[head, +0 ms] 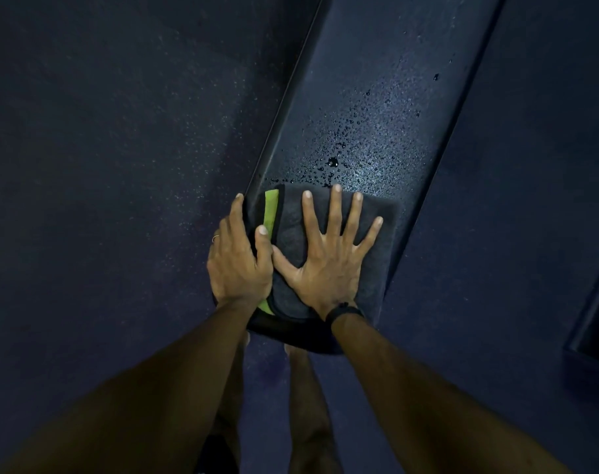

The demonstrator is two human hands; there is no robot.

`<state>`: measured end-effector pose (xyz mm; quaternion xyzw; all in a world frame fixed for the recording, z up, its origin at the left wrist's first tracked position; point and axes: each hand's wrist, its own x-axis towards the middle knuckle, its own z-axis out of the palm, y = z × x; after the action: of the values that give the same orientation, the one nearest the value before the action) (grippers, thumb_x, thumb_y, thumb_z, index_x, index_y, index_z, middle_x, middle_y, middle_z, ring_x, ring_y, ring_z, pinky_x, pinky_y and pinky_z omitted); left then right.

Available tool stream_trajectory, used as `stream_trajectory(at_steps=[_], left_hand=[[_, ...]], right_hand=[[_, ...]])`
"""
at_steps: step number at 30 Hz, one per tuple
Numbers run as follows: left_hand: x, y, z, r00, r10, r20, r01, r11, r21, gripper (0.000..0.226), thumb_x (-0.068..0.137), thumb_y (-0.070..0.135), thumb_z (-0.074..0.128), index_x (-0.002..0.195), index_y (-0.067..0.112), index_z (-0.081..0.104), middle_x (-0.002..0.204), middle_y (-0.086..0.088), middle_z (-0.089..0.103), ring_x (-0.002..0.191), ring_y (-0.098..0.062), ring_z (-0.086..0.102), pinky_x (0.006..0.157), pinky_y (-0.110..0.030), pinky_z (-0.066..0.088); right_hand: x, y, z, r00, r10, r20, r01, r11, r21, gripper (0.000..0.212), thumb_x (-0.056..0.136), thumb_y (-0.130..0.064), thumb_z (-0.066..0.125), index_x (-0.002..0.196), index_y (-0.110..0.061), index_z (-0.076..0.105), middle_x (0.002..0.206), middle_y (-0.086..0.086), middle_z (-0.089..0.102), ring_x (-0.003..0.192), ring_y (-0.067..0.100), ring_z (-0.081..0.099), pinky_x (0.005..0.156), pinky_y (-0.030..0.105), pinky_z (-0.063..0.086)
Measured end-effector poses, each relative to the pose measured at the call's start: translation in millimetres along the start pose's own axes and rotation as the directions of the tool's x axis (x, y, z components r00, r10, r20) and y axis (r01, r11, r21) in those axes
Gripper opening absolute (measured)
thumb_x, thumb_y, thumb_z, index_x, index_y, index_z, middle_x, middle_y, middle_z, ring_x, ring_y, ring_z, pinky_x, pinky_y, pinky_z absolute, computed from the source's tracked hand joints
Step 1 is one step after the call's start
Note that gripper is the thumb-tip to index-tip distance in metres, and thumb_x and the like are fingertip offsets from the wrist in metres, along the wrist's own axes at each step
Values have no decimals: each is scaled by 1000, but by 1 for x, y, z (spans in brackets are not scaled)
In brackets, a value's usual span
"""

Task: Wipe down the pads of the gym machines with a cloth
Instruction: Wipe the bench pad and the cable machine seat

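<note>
A long dark bench pad (387, 97) runs from the lower middle up to the top right, beaded with water droplets beyond my hands. A dark grey cloth (380, 213) with a green underside showing at its left fold lies on the near end of the pad. My right hand (329, 254) presses flat on the cloth with its fingers spread straight. My left hand (238, 258) holds the pad's left edge, fingers curled over the side and thumb lying on the cloth's green strip.
Dark speckled rubber floor (120, 165) lies on both sides of the pad. A dark box-like object (592, 319) sits at the right edge. My legs and feet (305, 405) stand just below the pad's near end.
</note>
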<state>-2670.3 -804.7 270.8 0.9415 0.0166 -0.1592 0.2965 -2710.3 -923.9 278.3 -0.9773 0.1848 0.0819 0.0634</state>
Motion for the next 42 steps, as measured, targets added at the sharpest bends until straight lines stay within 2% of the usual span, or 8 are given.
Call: stream_trajectory(at_steps=[28, 31, 34, 35, 37, 39, 42], left_hand=[[-1, -5, 3, 1000, 12, -19, -13, 999, -42, 63, 101, 48, 31, 154, 16, 32, 147, -6, 49, 128, -22, 48, 100, -42, 42], [2, -5, 3, 999, 22, -23, -24, 998, -64, 66, 99, 53, 34, 155, 18, 32, 149, -3, 48, 130, -18, 47, 102, -38, 40], [-1, -11, 3, 999, 25, -27, -28, 992, -123, 76, 93, 64, 40, 155, 21, 32, 153, 3, 45, 135, -13, 44, 107, -31, 33], [-3, -14, 2, 999, 24, -31, -28, 989, -145, 79, 91, 68, 42, 155, 22, 33, 154, 4, 44, 137, -13, 43, 110, -32, 34], [-7, -15, 1, 999, 34, -35, -40, 981, -190, 84, 89, 74, 41, 155, 21, 34, 155, 4, 43, 139, -15, 44, 114, -45, 38], [-3, -10, 1, 998, 50, -45, -58, 977, -204, 86, 88, 76, 40, 154, 20, 35, 155, 3, 43, 140, -16, 43, 112, -54, 39], [-2, -9, 1, 999, 10, -36, -18, 978, -207, 84, 88, 73, 42, 154, 21, 36, 155, 5, 44, 139, -15, 43, 112, -50, 40]], right_hand=[[-1, 1, 3, 999, 3, -35, -3, 1000, 8, 93, 84, -83, 41, 157, -24, 34, 165, 17, 21, 152, 44, 11, 112, 76, 7], [0, 1, 3, 999, 14, -53, -14, 1000, -1, 90, 83, -82, 44, 154, -28, 40, 161, 15, 31, 151, 41, 19, 114, 72, 9], [-2, 1, 5, 993, 51, -103, -44, 997, 68, 75, 81, -75, 55, 141, -29, 54, 143, 10, 41, 141, 33, 33, 114, 67, 17], [-7, -1, 5, 990, 73, -117, -62, 994, 90, 69, 82, -71, 57, 137, -29, 57, 138, 9, 43, 138, 31, 35, 115, 65, 19], [-29, 0, 6, 987, 113, -112, -100, 988, 115, 59, 83, -63, 59, 131, -29, 60, 133, 8, 49, 135, 30, 39, 116, 62, 20], [-47, 12, 6, 983, 139, -119, -122, 983, 138, 54, 81, -56, 61, 128, -28, 62, 130, 8, 54, 134, 29, 41, 115, 61, 21], [-53, 37, 5, 973, 186, -139, -165, 975, 150, 51, 80, -50, 59, 126, -28, 64, 128, 9, 49, 128, 31, 43, 108, 61, 26]])
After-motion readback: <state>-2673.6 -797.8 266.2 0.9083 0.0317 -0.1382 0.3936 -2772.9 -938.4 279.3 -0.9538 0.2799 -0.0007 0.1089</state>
